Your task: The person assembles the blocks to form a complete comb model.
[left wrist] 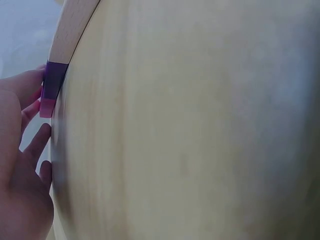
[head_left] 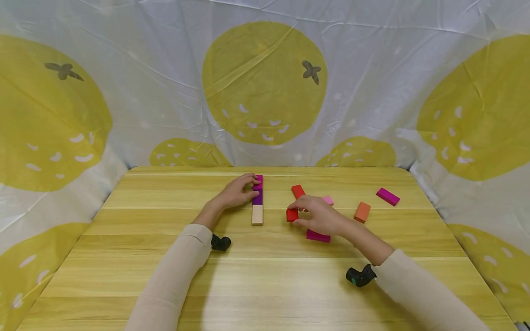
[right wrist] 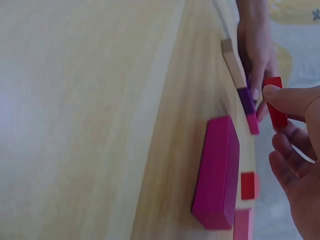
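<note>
A straight row on the table is made up of a magenta block (head_left: 260, 180), a purple block (head_left: 258, 199) and a plain wood block (head_left: 257, 215) at the near end. My left hand (head_left: 234, 193) rests along the row's left side, thumb against the purple block and a fingertip at the magenta one. To the right of the row, my right hand (head_left: 322, 217) pinches a red block (right wrist: 276, 105) between thumb and fingers. In the right wrist view that block appears lifted off the table. Part of it is covered by the fingers.
Around the right hand lie another red block (head_left: 298, 191), a pink block (head_left: 328, 200) and a magenta block (head_left: 318, 236). Farther right are an orange block (head_left: 362, 212) and one more magenta block (head_left: 388, 196). A patterned cloth (head_left: 360, 92) hangs behind the wooden table (head_left: 165, 193).
</note>
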{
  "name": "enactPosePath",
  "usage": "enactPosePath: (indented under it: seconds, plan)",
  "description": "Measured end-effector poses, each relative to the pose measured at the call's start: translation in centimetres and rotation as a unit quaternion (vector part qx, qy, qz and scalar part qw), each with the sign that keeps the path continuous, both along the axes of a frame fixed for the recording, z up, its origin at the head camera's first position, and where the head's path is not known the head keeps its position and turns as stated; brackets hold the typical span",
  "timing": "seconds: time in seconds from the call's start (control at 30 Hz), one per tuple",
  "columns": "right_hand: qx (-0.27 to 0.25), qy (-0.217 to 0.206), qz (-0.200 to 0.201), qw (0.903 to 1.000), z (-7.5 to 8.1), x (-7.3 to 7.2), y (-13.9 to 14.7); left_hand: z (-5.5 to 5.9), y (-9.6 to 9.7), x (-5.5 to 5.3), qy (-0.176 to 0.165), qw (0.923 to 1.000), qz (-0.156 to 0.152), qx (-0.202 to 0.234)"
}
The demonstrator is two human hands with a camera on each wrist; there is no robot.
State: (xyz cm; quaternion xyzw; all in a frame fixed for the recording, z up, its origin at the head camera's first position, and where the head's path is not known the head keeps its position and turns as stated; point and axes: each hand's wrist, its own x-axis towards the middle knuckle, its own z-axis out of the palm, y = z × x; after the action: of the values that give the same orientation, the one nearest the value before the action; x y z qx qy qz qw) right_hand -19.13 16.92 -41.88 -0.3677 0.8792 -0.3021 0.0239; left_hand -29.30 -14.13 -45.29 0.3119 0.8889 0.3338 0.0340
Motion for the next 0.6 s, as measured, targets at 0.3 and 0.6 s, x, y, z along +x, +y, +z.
enactPosePath:
  seconds: [0.3, 0.6]
  plan:
    - [0.010, 0.010, 0.047, 0.9988, -0.9, 0.3, -2.8, -0.1, -0.1, 0.0, -0.010, 0.9999, 0.007, 0.001]
    - [0.038, 0.001, 0.078, 0.9963, -1.2, 0.5, -5.2, -0.3, -0.1, -0.1, 0.000, 1.0000, -0.001, 0.008]
